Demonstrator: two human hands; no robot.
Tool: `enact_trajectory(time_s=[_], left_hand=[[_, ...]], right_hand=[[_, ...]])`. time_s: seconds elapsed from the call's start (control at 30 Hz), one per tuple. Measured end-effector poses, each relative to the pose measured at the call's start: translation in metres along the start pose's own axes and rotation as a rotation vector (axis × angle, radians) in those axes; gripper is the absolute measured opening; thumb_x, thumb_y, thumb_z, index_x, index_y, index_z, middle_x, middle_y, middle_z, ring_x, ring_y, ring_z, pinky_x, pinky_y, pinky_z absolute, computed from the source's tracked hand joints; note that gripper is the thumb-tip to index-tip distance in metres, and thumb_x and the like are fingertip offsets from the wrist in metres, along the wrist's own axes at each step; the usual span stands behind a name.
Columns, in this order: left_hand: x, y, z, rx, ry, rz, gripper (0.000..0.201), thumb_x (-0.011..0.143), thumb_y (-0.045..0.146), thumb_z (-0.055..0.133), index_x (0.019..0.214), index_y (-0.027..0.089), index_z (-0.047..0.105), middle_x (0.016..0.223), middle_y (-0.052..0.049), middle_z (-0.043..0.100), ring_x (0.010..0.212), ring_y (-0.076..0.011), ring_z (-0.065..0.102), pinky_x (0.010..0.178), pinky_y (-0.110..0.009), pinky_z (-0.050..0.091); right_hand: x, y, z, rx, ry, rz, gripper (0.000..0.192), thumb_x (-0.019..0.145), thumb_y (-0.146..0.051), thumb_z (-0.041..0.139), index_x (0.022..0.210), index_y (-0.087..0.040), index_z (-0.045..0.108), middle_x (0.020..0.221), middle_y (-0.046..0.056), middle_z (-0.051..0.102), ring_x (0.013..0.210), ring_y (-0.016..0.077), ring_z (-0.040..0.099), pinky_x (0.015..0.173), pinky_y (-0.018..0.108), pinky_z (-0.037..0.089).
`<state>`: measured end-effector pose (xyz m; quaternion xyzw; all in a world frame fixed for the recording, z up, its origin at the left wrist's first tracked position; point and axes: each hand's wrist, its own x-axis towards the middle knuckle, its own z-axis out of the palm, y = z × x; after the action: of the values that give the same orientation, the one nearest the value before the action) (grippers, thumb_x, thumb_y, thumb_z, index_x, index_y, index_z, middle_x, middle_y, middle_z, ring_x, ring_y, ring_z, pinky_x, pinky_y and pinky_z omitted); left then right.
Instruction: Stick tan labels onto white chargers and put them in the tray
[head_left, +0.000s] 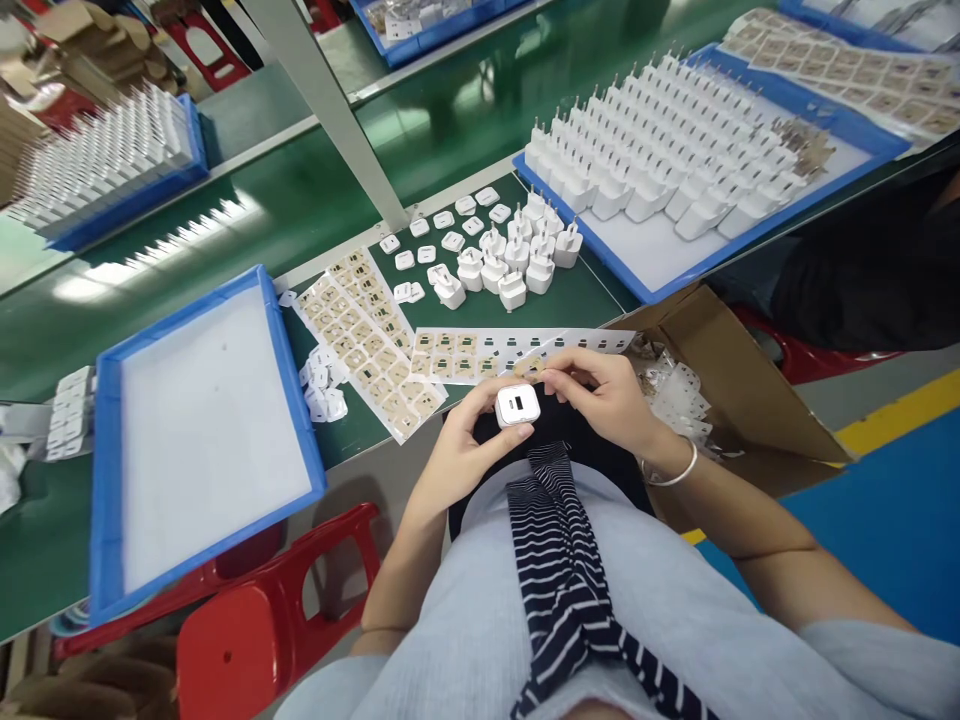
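My left hand (469, 445) grips a white USB wall charger (517, 405) between thumb and fingers, its face with the dark port slot turned up. Just right of it, my right hand (600, 395) has thumb and forefinger pinched together; what lies between them is too small to make out. Behind both hands, at the bench edge, lies a partly used sticker sheet (450, 355). More tan sticker sheets (367, 340) overlap to its left. Farther back stand several white chargers (517, 250) with pins up, beside loose white square caps (452, 241).
A blue-rimmed tray (319, 470) is at left. Another blue tray (645, 290) at right holds rows of chargers. An open cardboard box (772, 400) with clear scraps stands by my right arm. A red stool (232, 640) is at lower left; a metal post (330, 110) rises behind the bench.
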<state>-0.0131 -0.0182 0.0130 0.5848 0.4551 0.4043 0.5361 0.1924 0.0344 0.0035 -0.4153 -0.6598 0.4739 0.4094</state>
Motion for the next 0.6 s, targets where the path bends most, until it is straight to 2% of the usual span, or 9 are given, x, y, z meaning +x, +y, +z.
enact_trajectory(time_s=[0.1,0.17,0.2,0.27,0.3,0.37,0.47,0.53,0.6], left_hand=[[-0.002,-0.003,0.0,0.124,0.093,0.025,0.037,0.089,0.034,0.074,0.124,0.028,0.064,0.144,-0.009,0.061,0.136,-0.0283,0.054,0.109,-0.043,0.046],[-0.003,-0.008,0.001,0.12,0.172,0.049,0.037,0.087,0.034,0.077,0.119,0.027,0.061,0.131,-0.009,0.066,0.126,-0.0262,0.06,0.101,-0.04,0.049],[-0.004,-0.012,0.001,0.088,0.19,0.056,0.039,0.085,0.035,0.078,0.117,0.027,0.058,0.121,-0.007,0.068,0.115,-0.024,0.064,0.096,-0.038,0.05],[-0.005,-0.018,0.003,0.004,0.16,0.051,0.043,0.084,0.038,0.079,0.117,0.026,0.053,0.108,-0.004,0.066,0.099,-0.02,0.066,0.089,-0.035,0.052],[-0.006,-0.019,0.003,-0.029,0.124,0.047,0.044,0.085,0.041,0.077,0.119,0.026,0.052,0.108,-0.004,0.064,0.096,-0.0193,0.066,0.087,-0.034,0.053],[-0.006,-0.018,0.004,-0.063,0.034,0.08,0.042,0.09,0.049,0.069,0.123,0.026,0.054,0.114,-0.007,0.063,0.101,-0.0217,0.066,0.09,-0.037,0.053],[-0.003,-0.009,0.003,-0.048,-0.053,0.215,0.04,0.093,0.053,0.062,0.124,0.027,0.061,0.122,-0.009,0.064,0.116,-0.0273,0.06,0.102,-0.043,0.049],[-0.002,-0.002,0.002,-0.012,-0.072,0.263,0.04,0.094,0.051,0.062,0.126,0.029,0.063,0.123,-0.008,0.065,0.118,-0.0283,0.059,0.105,-0.044,0.047],[-0.003,0.002,0.002,0.024,-0.073,0.254,0.044,0.094,0.052,0.06,0.132,0.03,0.061,0.121,-0.008,0.066,0.113,-0.0281,0.06,0.102,-0.045,0.048]], right_hand=[[-0.005,-0.007,-0.008,0.017,0.159,0.044,0.018,0.096,-0.031,0.064,0.082,-0.02,0.067,0.071,0.001,0.066,0.059,0.0119,0.057,0.053,0.025,0.046],[-0.011,-0.014,-0.01,0.102,0.236,0.11,0.019,0.095,-0.034,0.067,0.081,-0.02,0.067,0.069,0.0,0.065,0.055,0.011,0.054,0.049,0.024,0.044],[-0.014,-0.017,-0.01,0.158,0.228,0.143,0.021,0.094,-0.035,0.068,0.08,-0.02,0.066,0.068,0.0,0.064,0.054,0.0105,0.053,0.047,0.023,0.042],[-0.018,-0.024,-0.008,0.267,0.14,0.192,0.023,0.094,-0.036,0.069,0.078,-0.019,0.065,0.066,0.0,0.063,0.052,0.0097,0.052,0.045,0.022,0.04],[-0.018,-0.026,-0.007,0.315,0.073,0.206,0.024,0.094,-0.037,0.069,0.078,-0.019,0.065,0.065,0.0,0.062,0.052,0.0093,0.051,0.044,0.021,0.039],[-0.015,-0.03,-0.007,0.389,-0.083,0.22,0.025,0.093,-0.038,0.07,0.077,-0.018,0.065,0.064,-0.001,0.059,0.053,0.0086,0.049,0.045,0.021,0.038],[-0.004,-0.037,-0.013,0.45,-0.33,0.225,0.029,0.093,-0.037,0.071,0.075,-0.016,0.064,0.062,-0.002,0.054,0.055,0.0077,0.046,0.046,0.02,0.035],[0.004,-0.043,-0.017,0.451,-0.443,0.225,0.032,0.094,-0.038,0.07,0.074,-0.015,0.062,0.061,-0.003,0.053,0.055,0.0074,0.045,0.048,0.021,0.034],[0.01,-0.05,-0.02,0.424,-0.503,0.223,0.034,0.095,-0.04,0.069,0.073,-0.015,0.062,0.061,-0.002,0.053,0.055,0.0074,0.044,0.049,0.021,0.033]])
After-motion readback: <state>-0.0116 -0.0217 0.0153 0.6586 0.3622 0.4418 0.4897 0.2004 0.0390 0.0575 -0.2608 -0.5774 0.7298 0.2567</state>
